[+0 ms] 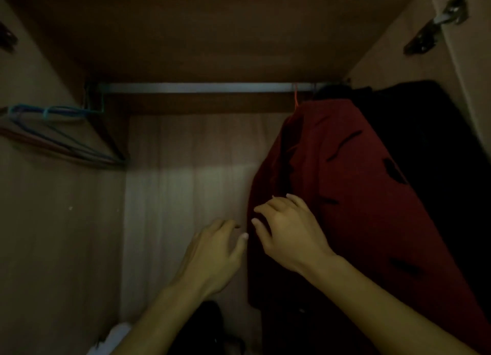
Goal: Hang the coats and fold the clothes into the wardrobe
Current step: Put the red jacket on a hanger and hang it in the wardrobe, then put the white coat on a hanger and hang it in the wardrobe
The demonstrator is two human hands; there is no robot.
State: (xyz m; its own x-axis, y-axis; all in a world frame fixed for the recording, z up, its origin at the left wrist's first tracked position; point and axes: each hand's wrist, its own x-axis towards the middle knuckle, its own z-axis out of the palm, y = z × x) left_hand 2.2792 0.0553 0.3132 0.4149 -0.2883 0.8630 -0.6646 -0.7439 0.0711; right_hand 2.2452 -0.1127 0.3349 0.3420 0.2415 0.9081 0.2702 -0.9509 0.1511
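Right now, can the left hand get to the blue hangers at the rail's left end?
Probably yes. The left hand holds nothing, and no garment hangs between it and the blue hangers up to its left. The red coat hangs off to the right, by the right hand.

dim, warm cast | pale light band on back panel [186,174] | soft focus | edges bowed

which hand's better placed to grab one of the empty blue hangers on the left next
Left, probably. The left hand is empty, fingers relaxed, and sits on the side nearer the blue hangers. The right hand is at the edge of the red coat and would have to cross over.
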